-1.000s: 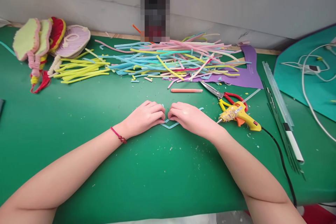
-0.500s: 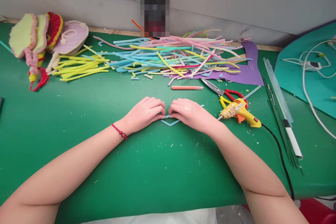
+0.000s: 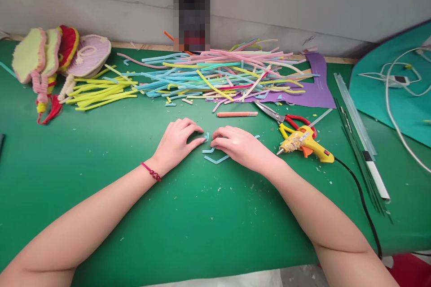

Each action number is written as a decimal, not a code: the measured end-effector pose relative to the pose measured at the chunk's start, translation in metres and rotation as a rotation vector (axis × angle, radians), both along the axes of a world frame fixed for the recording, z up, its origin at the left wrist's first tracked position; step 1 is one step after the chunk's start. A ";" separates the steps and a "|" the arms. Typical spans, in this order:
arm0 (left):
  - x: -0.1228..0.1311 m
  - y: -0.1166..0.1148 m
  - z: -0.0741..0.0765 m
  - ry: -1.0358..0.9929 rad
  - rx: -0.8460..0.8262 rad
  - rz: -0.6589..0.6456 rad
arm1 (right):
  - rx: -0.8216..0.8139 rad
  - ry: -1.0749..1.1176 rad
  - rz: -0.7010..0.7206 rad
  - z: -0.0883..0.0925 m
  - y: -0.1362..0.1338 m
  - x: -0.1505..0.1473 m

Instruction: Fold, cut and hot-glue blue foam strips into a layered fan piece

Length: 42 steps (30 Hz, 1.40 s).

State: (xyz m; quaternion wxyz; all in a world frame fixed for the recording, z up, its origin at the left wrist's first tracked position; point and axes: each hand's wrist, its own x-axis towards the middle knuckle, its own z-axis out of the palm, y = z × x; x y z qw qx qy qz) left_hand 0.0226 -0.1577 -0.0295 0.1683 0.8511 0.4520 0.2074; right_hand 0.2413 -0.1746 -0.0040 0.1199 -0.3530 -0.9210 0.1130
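My left hand (image 3: 180,141) has its thumb and forefinger apart. A short bent blue pipe cleaner piece (image 3: 206,137) lies right at its thumb tip. Close by on the right, my right hand (image 3: 239,145) has its fingertips closed on another blue pipe cleaner piece (image 3: 208,151), whose end sticks out to the left. Below that hand, a longer blue pipe cleaner (image 3: 215,161) bent into a wide V rests on the table, partly covered by the hand. A further blue end (image 3: 257,136) shows behind the right hand.
Behind my hands is a heap of coloured pipe cleaners (image 3: 202,76) with a purple sheet (image 3: 319,85). An orange marker (image 3: 237,114), scissors (image 3: 279,119) and a yellow glue gun (image 3: 310,143) lie nearer. Fuzzy fan shapes (image 3: 28,56) stand left; glue sticks (image 3: 355,114) lie right.
My hands have drawn apart a little, and my left thumb and forefinger have spread. The short blue pieces between them now show more clearly. The camera view has shifted slightly.
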 end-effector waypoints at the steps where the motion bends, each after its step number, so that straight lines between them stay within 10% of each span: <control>1: 0.000 0.000 0.000 0.012 0.008 -0.027 | 0.006 -0.001 0.000 0.000 0.000 0.000; 14: -0.001 0.003 -0.004 -0.044 -0.034 -0.147 | -0.136 0.016 -0.012 0.020 -0.001 0.007; 22: -0.004 0.007 -0.002 -0.189 -0.149 -0.062 | 0.086 0.197 -0.423 0.070 -0.030 0.074; 31: -0.005 0.009 -0.009 -0.125 -0.070 -0.105 | 0.060 0.090 -0.916 0.011 -0.093 0.193; 42: -0.003 0.008 -0.005 -0.130 -0.032 -0.076 | 0.135 -0.088 -0.976 -0.026 -0.081 0.175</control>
